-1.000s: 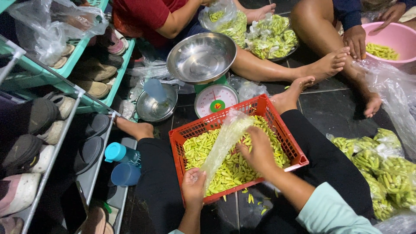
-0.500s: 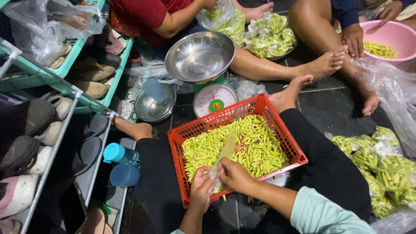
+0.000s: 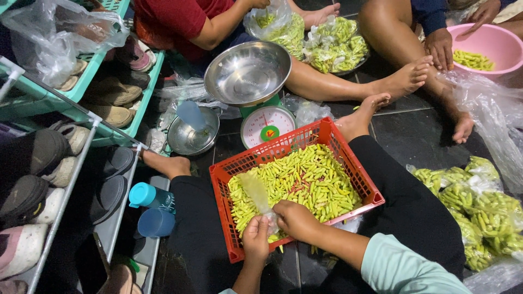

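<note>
Clear plastic bag [image 3: 256, 191] is lying over the near left part of the red basket [image 3: 348, 144], its lower end pinched in both hands. Going left to right: shoe rack [image 3: 81, 130] is standing at far left, a blue bottle [image 3: 148, 196] and blue cup [image 3: 155, 222] sitting beside it on the floor. Left hand [image 3: 256, 239] is closing its grip on the bag's bottom edge, at the basket's near rim. Right hand [image 3: 296, 219] is touching the left, fingers curled shut around the same bag end, resting on the green chillies [image 3: 310, 177] filling the basket. Behind the basket, a weighing scale [image 3: 267, 124] is carrying a steel bowl [image 3: 248, 72]. Filled chilli bags [image 3: 479, 201] are lying at right.
</note>
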